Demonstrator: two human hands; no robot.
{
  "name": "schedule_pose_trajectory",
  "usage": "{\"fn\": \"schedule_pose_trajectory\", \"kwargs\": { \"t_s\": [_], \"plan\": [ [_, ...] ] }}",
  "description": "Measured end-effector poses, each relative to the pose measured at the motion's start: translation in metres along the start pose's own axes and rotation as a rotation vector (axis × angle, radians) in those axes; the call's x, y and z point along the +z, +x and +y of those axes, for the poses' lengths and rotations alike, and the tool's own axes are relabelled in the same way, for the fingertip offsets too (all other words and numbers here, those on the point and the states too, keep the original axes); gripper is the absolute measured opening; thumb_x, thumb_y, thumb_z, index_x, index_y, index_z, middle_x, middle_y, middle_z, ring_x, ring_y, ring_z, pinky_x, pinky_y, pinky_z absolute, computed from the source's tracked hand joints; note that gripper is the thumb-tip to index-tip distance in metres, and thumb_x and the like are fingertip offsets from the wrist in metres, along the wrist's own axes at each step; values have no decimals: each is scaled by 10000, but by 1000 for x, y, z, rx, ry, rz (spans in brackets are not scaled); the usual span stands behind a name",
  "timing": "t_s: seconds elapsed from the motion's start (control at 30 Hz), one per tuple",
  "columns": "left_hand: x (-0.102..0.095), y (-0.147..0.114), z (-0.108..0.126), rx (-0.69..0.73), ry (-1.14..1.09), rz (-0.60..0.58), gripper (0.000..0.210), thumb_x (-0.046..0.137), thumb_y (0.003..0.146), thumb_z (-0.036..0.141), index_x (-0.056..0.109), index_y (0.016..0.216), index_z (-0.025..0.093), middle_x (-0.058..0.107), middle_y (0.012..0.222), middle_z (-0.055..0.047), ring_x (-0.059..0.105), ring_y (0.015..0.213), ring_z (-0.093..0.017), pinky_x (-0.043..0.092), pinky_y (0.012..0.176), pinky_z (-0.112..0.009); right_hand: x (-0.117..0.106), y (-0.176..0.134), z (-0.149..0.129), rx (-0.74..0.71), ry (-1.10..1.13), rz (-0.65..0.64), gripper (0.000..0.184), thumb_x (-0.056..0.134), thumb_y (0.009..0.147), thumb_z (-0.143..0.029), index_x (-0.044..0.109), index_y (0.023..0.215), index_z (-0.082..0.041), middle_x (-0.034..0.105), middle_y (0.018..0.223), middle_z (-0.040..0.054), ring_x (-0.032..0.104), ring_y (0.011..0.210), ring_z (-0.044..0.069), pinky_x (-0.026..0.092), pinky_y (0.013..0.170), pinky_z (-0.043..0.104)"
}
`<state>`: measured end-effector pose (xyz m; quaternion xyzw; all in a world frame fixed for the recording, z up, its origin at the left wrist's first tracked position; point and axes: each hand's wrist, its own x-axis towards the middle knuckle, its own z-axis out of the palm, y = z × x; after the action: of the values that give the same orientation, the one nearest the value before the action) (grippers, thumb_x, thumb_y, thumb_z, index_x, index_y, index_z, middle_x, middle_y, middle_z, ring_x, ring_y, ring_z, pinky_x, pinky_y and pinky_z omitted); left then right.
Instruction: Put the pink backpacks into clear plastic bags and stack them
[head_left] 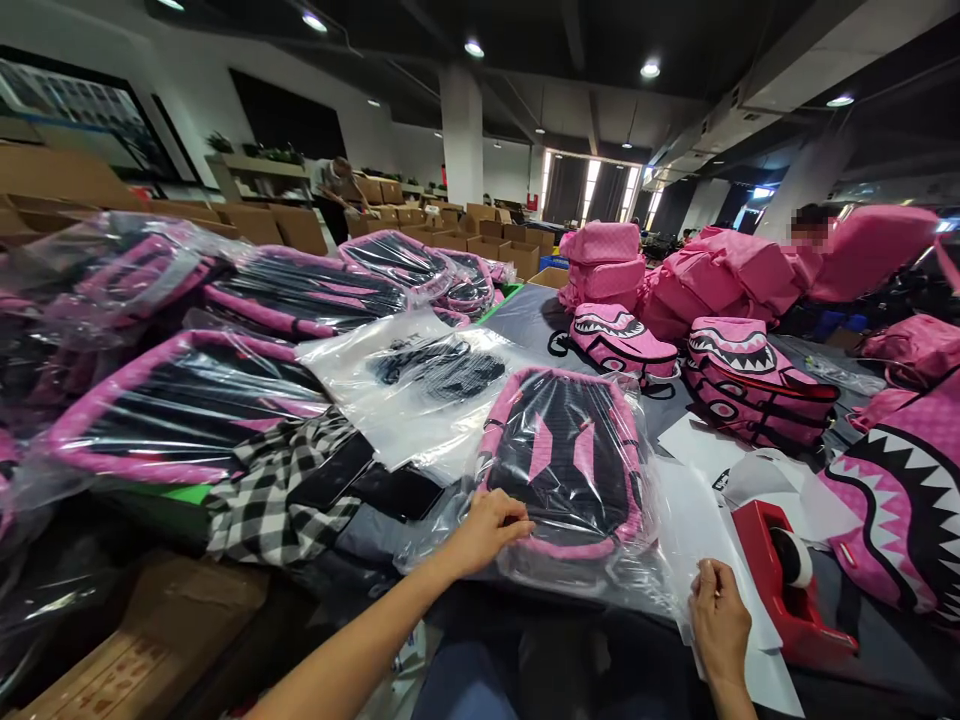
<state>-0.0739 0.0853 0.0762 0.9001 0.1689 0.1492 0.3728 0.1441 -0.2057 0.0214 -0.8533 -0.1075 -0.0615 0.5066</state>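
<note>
Pink-and-black backpack, sealed inside a clear plastic bag, lies flat at the lower centre of the frame on a dark table. From the bottom left, the left hand reaches in on a bare forearm, its fingers curled down over the bag's near left edge and pressing the plastic against the backpack. At the bottom right, the right hand sits knuckles up and appears to pinch the bag's loose near corner, though its fingertips are hidden. Just right of that hand stands a red tape dispenser, beside white sheets.

More bagged backpacks pile up along the left of the frame, with a checked cloth below them. Unbagged pink shark-mouth backpacks crowd the right side. Cardboard boxes fill the middle distance under a dark ceiling with round lights, around a white pillar.
</note>
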Motion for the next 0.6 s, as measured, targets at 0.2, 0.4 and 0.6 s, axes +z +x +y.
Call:
{"fn": "schedule_pose_trajectory", "kwargs": {
  "t_s": [0.2, 0.4, 0.6],
  "plan": [
    [1, 12, -7, -35, -90, -117, 398, 549, 822, 464, 580, 530, 196, 455, 482, 53, 420, 539, -125, 339, 653, -258, 2, 16, -1, -30, -147, -169, 699, 364, 659, -920, 557, 657, -249, 586, 517, 26, 555, 480, 207, 424, 538, 336],
    [4, 9, -6, -33, -100, -77, 362, 553, 829, 452, 596, 559, 215, 533, 546, 25, 494, 625, -164, 340, 676, -274, -71, 36, 14, 16, -126, -117, 651, 567, 591, -839, 655, 806, -230, 702, 697, 63, 657, 629, 256, 501, 599, 355],
    [9, 13, -9, -65, 19, -85, 385, 464, 805, 500, 507, 533, 231, 528, 581, -10, 519, 658, -206, 314, 662, -305, -161, 73, 19, 8, -296, 182, 619, 609, 446, -804, 674, 639, -219, 642, 620, 98, 585, 647, 278, 460, 639, 415]
  ]
}}
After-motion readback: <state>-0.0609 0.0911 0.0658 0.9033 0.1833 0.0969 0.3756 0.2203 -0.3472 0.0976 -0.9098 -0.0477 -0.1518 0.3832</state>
